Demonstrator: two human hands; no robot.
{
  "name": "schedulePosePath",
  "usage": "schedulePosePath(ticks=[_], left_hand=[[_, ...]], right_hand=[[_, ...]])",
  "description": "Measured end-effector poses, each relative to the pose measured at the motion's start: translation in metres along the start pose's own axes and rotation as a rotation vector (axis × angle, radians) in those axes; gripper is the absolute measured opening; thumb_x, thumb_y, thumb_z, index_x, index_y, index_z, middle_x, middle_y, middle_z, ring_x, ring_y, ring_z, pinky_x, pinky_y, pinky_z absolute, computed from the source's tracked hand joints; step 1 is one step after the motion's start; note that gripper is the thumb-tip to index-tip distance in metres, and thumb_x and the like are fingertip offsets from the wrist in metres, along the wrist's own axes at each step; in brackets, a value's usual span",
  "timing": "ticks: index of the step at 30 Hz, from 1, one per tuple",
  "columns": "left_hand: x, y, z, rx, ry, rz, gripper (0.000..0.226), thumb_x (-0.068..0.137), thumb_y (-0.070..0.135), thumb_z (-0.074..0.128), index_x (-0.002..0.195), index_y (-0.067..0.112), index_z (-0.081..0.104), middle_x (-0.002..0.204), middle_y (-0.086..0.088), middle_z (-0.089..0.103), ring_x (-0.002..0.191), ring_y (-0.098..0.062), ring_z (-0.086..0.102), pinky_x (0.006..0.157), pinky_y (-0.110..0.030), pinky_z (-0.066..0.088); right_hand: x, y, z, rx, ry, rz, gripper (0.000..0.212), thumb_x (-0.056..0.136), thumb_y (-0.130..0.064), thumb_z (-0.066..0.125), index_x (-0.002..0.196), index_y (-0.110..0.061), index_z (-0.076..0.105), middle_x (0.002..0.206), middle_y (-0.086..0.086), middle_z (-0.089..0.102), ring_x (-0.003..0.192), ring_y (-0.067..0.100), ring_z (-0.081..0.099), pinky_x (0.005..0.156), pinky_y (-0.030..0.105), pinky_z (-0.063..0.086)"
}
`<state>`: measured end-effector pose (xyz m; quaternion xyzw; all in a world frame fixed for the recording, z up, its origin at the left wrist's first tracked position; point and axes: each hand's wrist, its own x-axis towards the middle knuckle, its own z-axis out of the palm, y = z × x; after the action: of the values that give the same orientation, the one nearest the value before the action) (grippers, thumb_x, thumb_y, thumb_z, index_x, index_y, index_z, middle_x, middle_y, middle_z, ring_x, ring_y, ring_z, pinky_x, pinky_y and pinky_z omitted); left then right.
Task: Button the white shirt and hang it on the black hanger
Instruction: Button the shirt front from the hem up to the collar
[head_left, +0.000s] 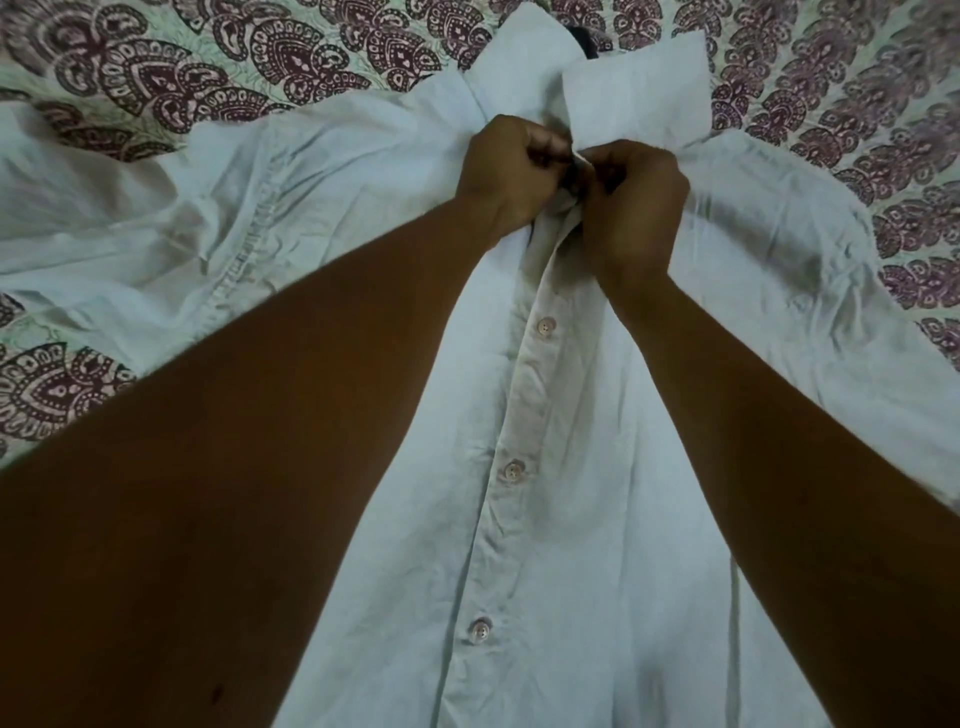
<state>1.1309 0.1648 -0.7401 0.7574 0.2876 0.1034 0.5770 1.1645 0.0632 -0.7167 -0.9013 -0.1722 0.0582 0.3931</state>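
White shirt (571, 519) lies front-up and spread flat on a paisley-printed bedsheet (208, 67), sleeves thrown out to either side. Left hand (511, 171) and right hand (631, 202) meet at the top of the placket (524, 395), just below the collar (639, 88); the fingers of both are curled tight and pinch the two front edges together. The button being worked is hidden between them. Three buttons lower down (545, 326), (513, 471), (480, 630) sit fastened, so judged progress is the upper end of the row. To do this step well: hold the buttonhole edge taut with one hand, tip the button on edge with the other, and feed it through without dragging the placket out of line with the fastened ones below. Cloth is thin, soft woven stuff, creased, puckered along the sleeve seam; buttons are small, round, pale, four-holed; the collar is stiffer and stands in flat points. A dark shape (584, 39) shows in the collar opening; whether it is the hanger cannot be told
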Motion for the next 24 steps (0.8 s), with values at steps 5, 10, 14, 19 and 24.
schedulePosePath(ticks=[5, 10, 14, 19, 24], left_hand=[[0.001, 0.001, -0.002, -0.083, 0.020, -0.001, 0.037, 0.083, -0.005, 0.055, 0.074, 0.028, 0.040, 0.072, 0.002, 0.051, 0.065, -0.008, 0.047, 0.060, -0.014, 0.042], [0.000, 0.000, -0.006, -0.108, -0.027, 0.031, 0.038, 0.084, -0.013, 0.048, 0.072, 0.021, 0.035, 0.066, -0.003, 0.042, 0.064, -0.018, 0.042, 0.056, -0.017, 0.039], [-0.004, -0.001, -0.009, -0.187, -0.073, 0.047, 0.039, 0.080, -0.018, 0.047, 0.074, 0.018, 0.035, 0.068, -0.007, 0.043, 0.074, -0.022, 0.042, 0.060, -0.021, 0.039], [-0.002, 0.001, -0.008, -0.191, -0.055, 0.018, 0.038, 0.078, -0.017, 0.045, 0.072, 0.018, 0.035, 0.071, -0.010, 0.044, 0.068, -0.019, 0.040, 0.058, -0.022, 0.037], [-0.002, 0.001, -0.008, -0.142, -0.047, 0.013, 0.039, 0.080, -0.009, 0.053, 0.072, 0.024, 0.035, 0.067, 0.002, 0.045, 0.068, -0.013, 0.045, 0.058, -0.016, 0.039]], right_hand=[[-0.001, 0.000, 0.001, -0.018, -0.003, -0.035, 0.027, 0.079, 0.004, 0.047, 0.082, -0.005, 0.073, 0.081, 0.012, 0.070, 0.078, 0.021, 0.064, 0.071, 0.032, 0.051], [0.007, 0.004, -0.001, -0.087, -0.081, -0.104, 0.022, 0.081, -0.001, 0.051, 0.083, -0.005, 0.073, 0.083, 0.013, 0.071, 0.080, 0.022, 0.065, 0.075, 0.034, 0.050], [0.009, 0.013, -0.003, -0.070, -0.086, -0.183, 0.016, 0.082, -0.011, 0.060, 0.089, -0.013, 0.074, 0.089, 0.004, 0.071, 0.081, 0.013, 0.064, 0.069, 0.016, 0.046], [0.011, 0.018, -0.005, -0.049, -0.024, -0.284, 0.016, 0.080, -0.015, 0.065, 0.091, -0.008, 0.074, 0.093, 0.010, 0.070, 0.086, 0.017, 0.065, 0.074, 0.018, 0.047], [0.017, 0.011, -0.014, -0.179, -0.122, -0.434, 0.017, 0.080, -0.016, 0.063, 0.085, -0.005, 0.074, 0.090, 0.016, 0.069, 0.084, 0.028, 0.064, 0.074, 0.042, 0.049]])
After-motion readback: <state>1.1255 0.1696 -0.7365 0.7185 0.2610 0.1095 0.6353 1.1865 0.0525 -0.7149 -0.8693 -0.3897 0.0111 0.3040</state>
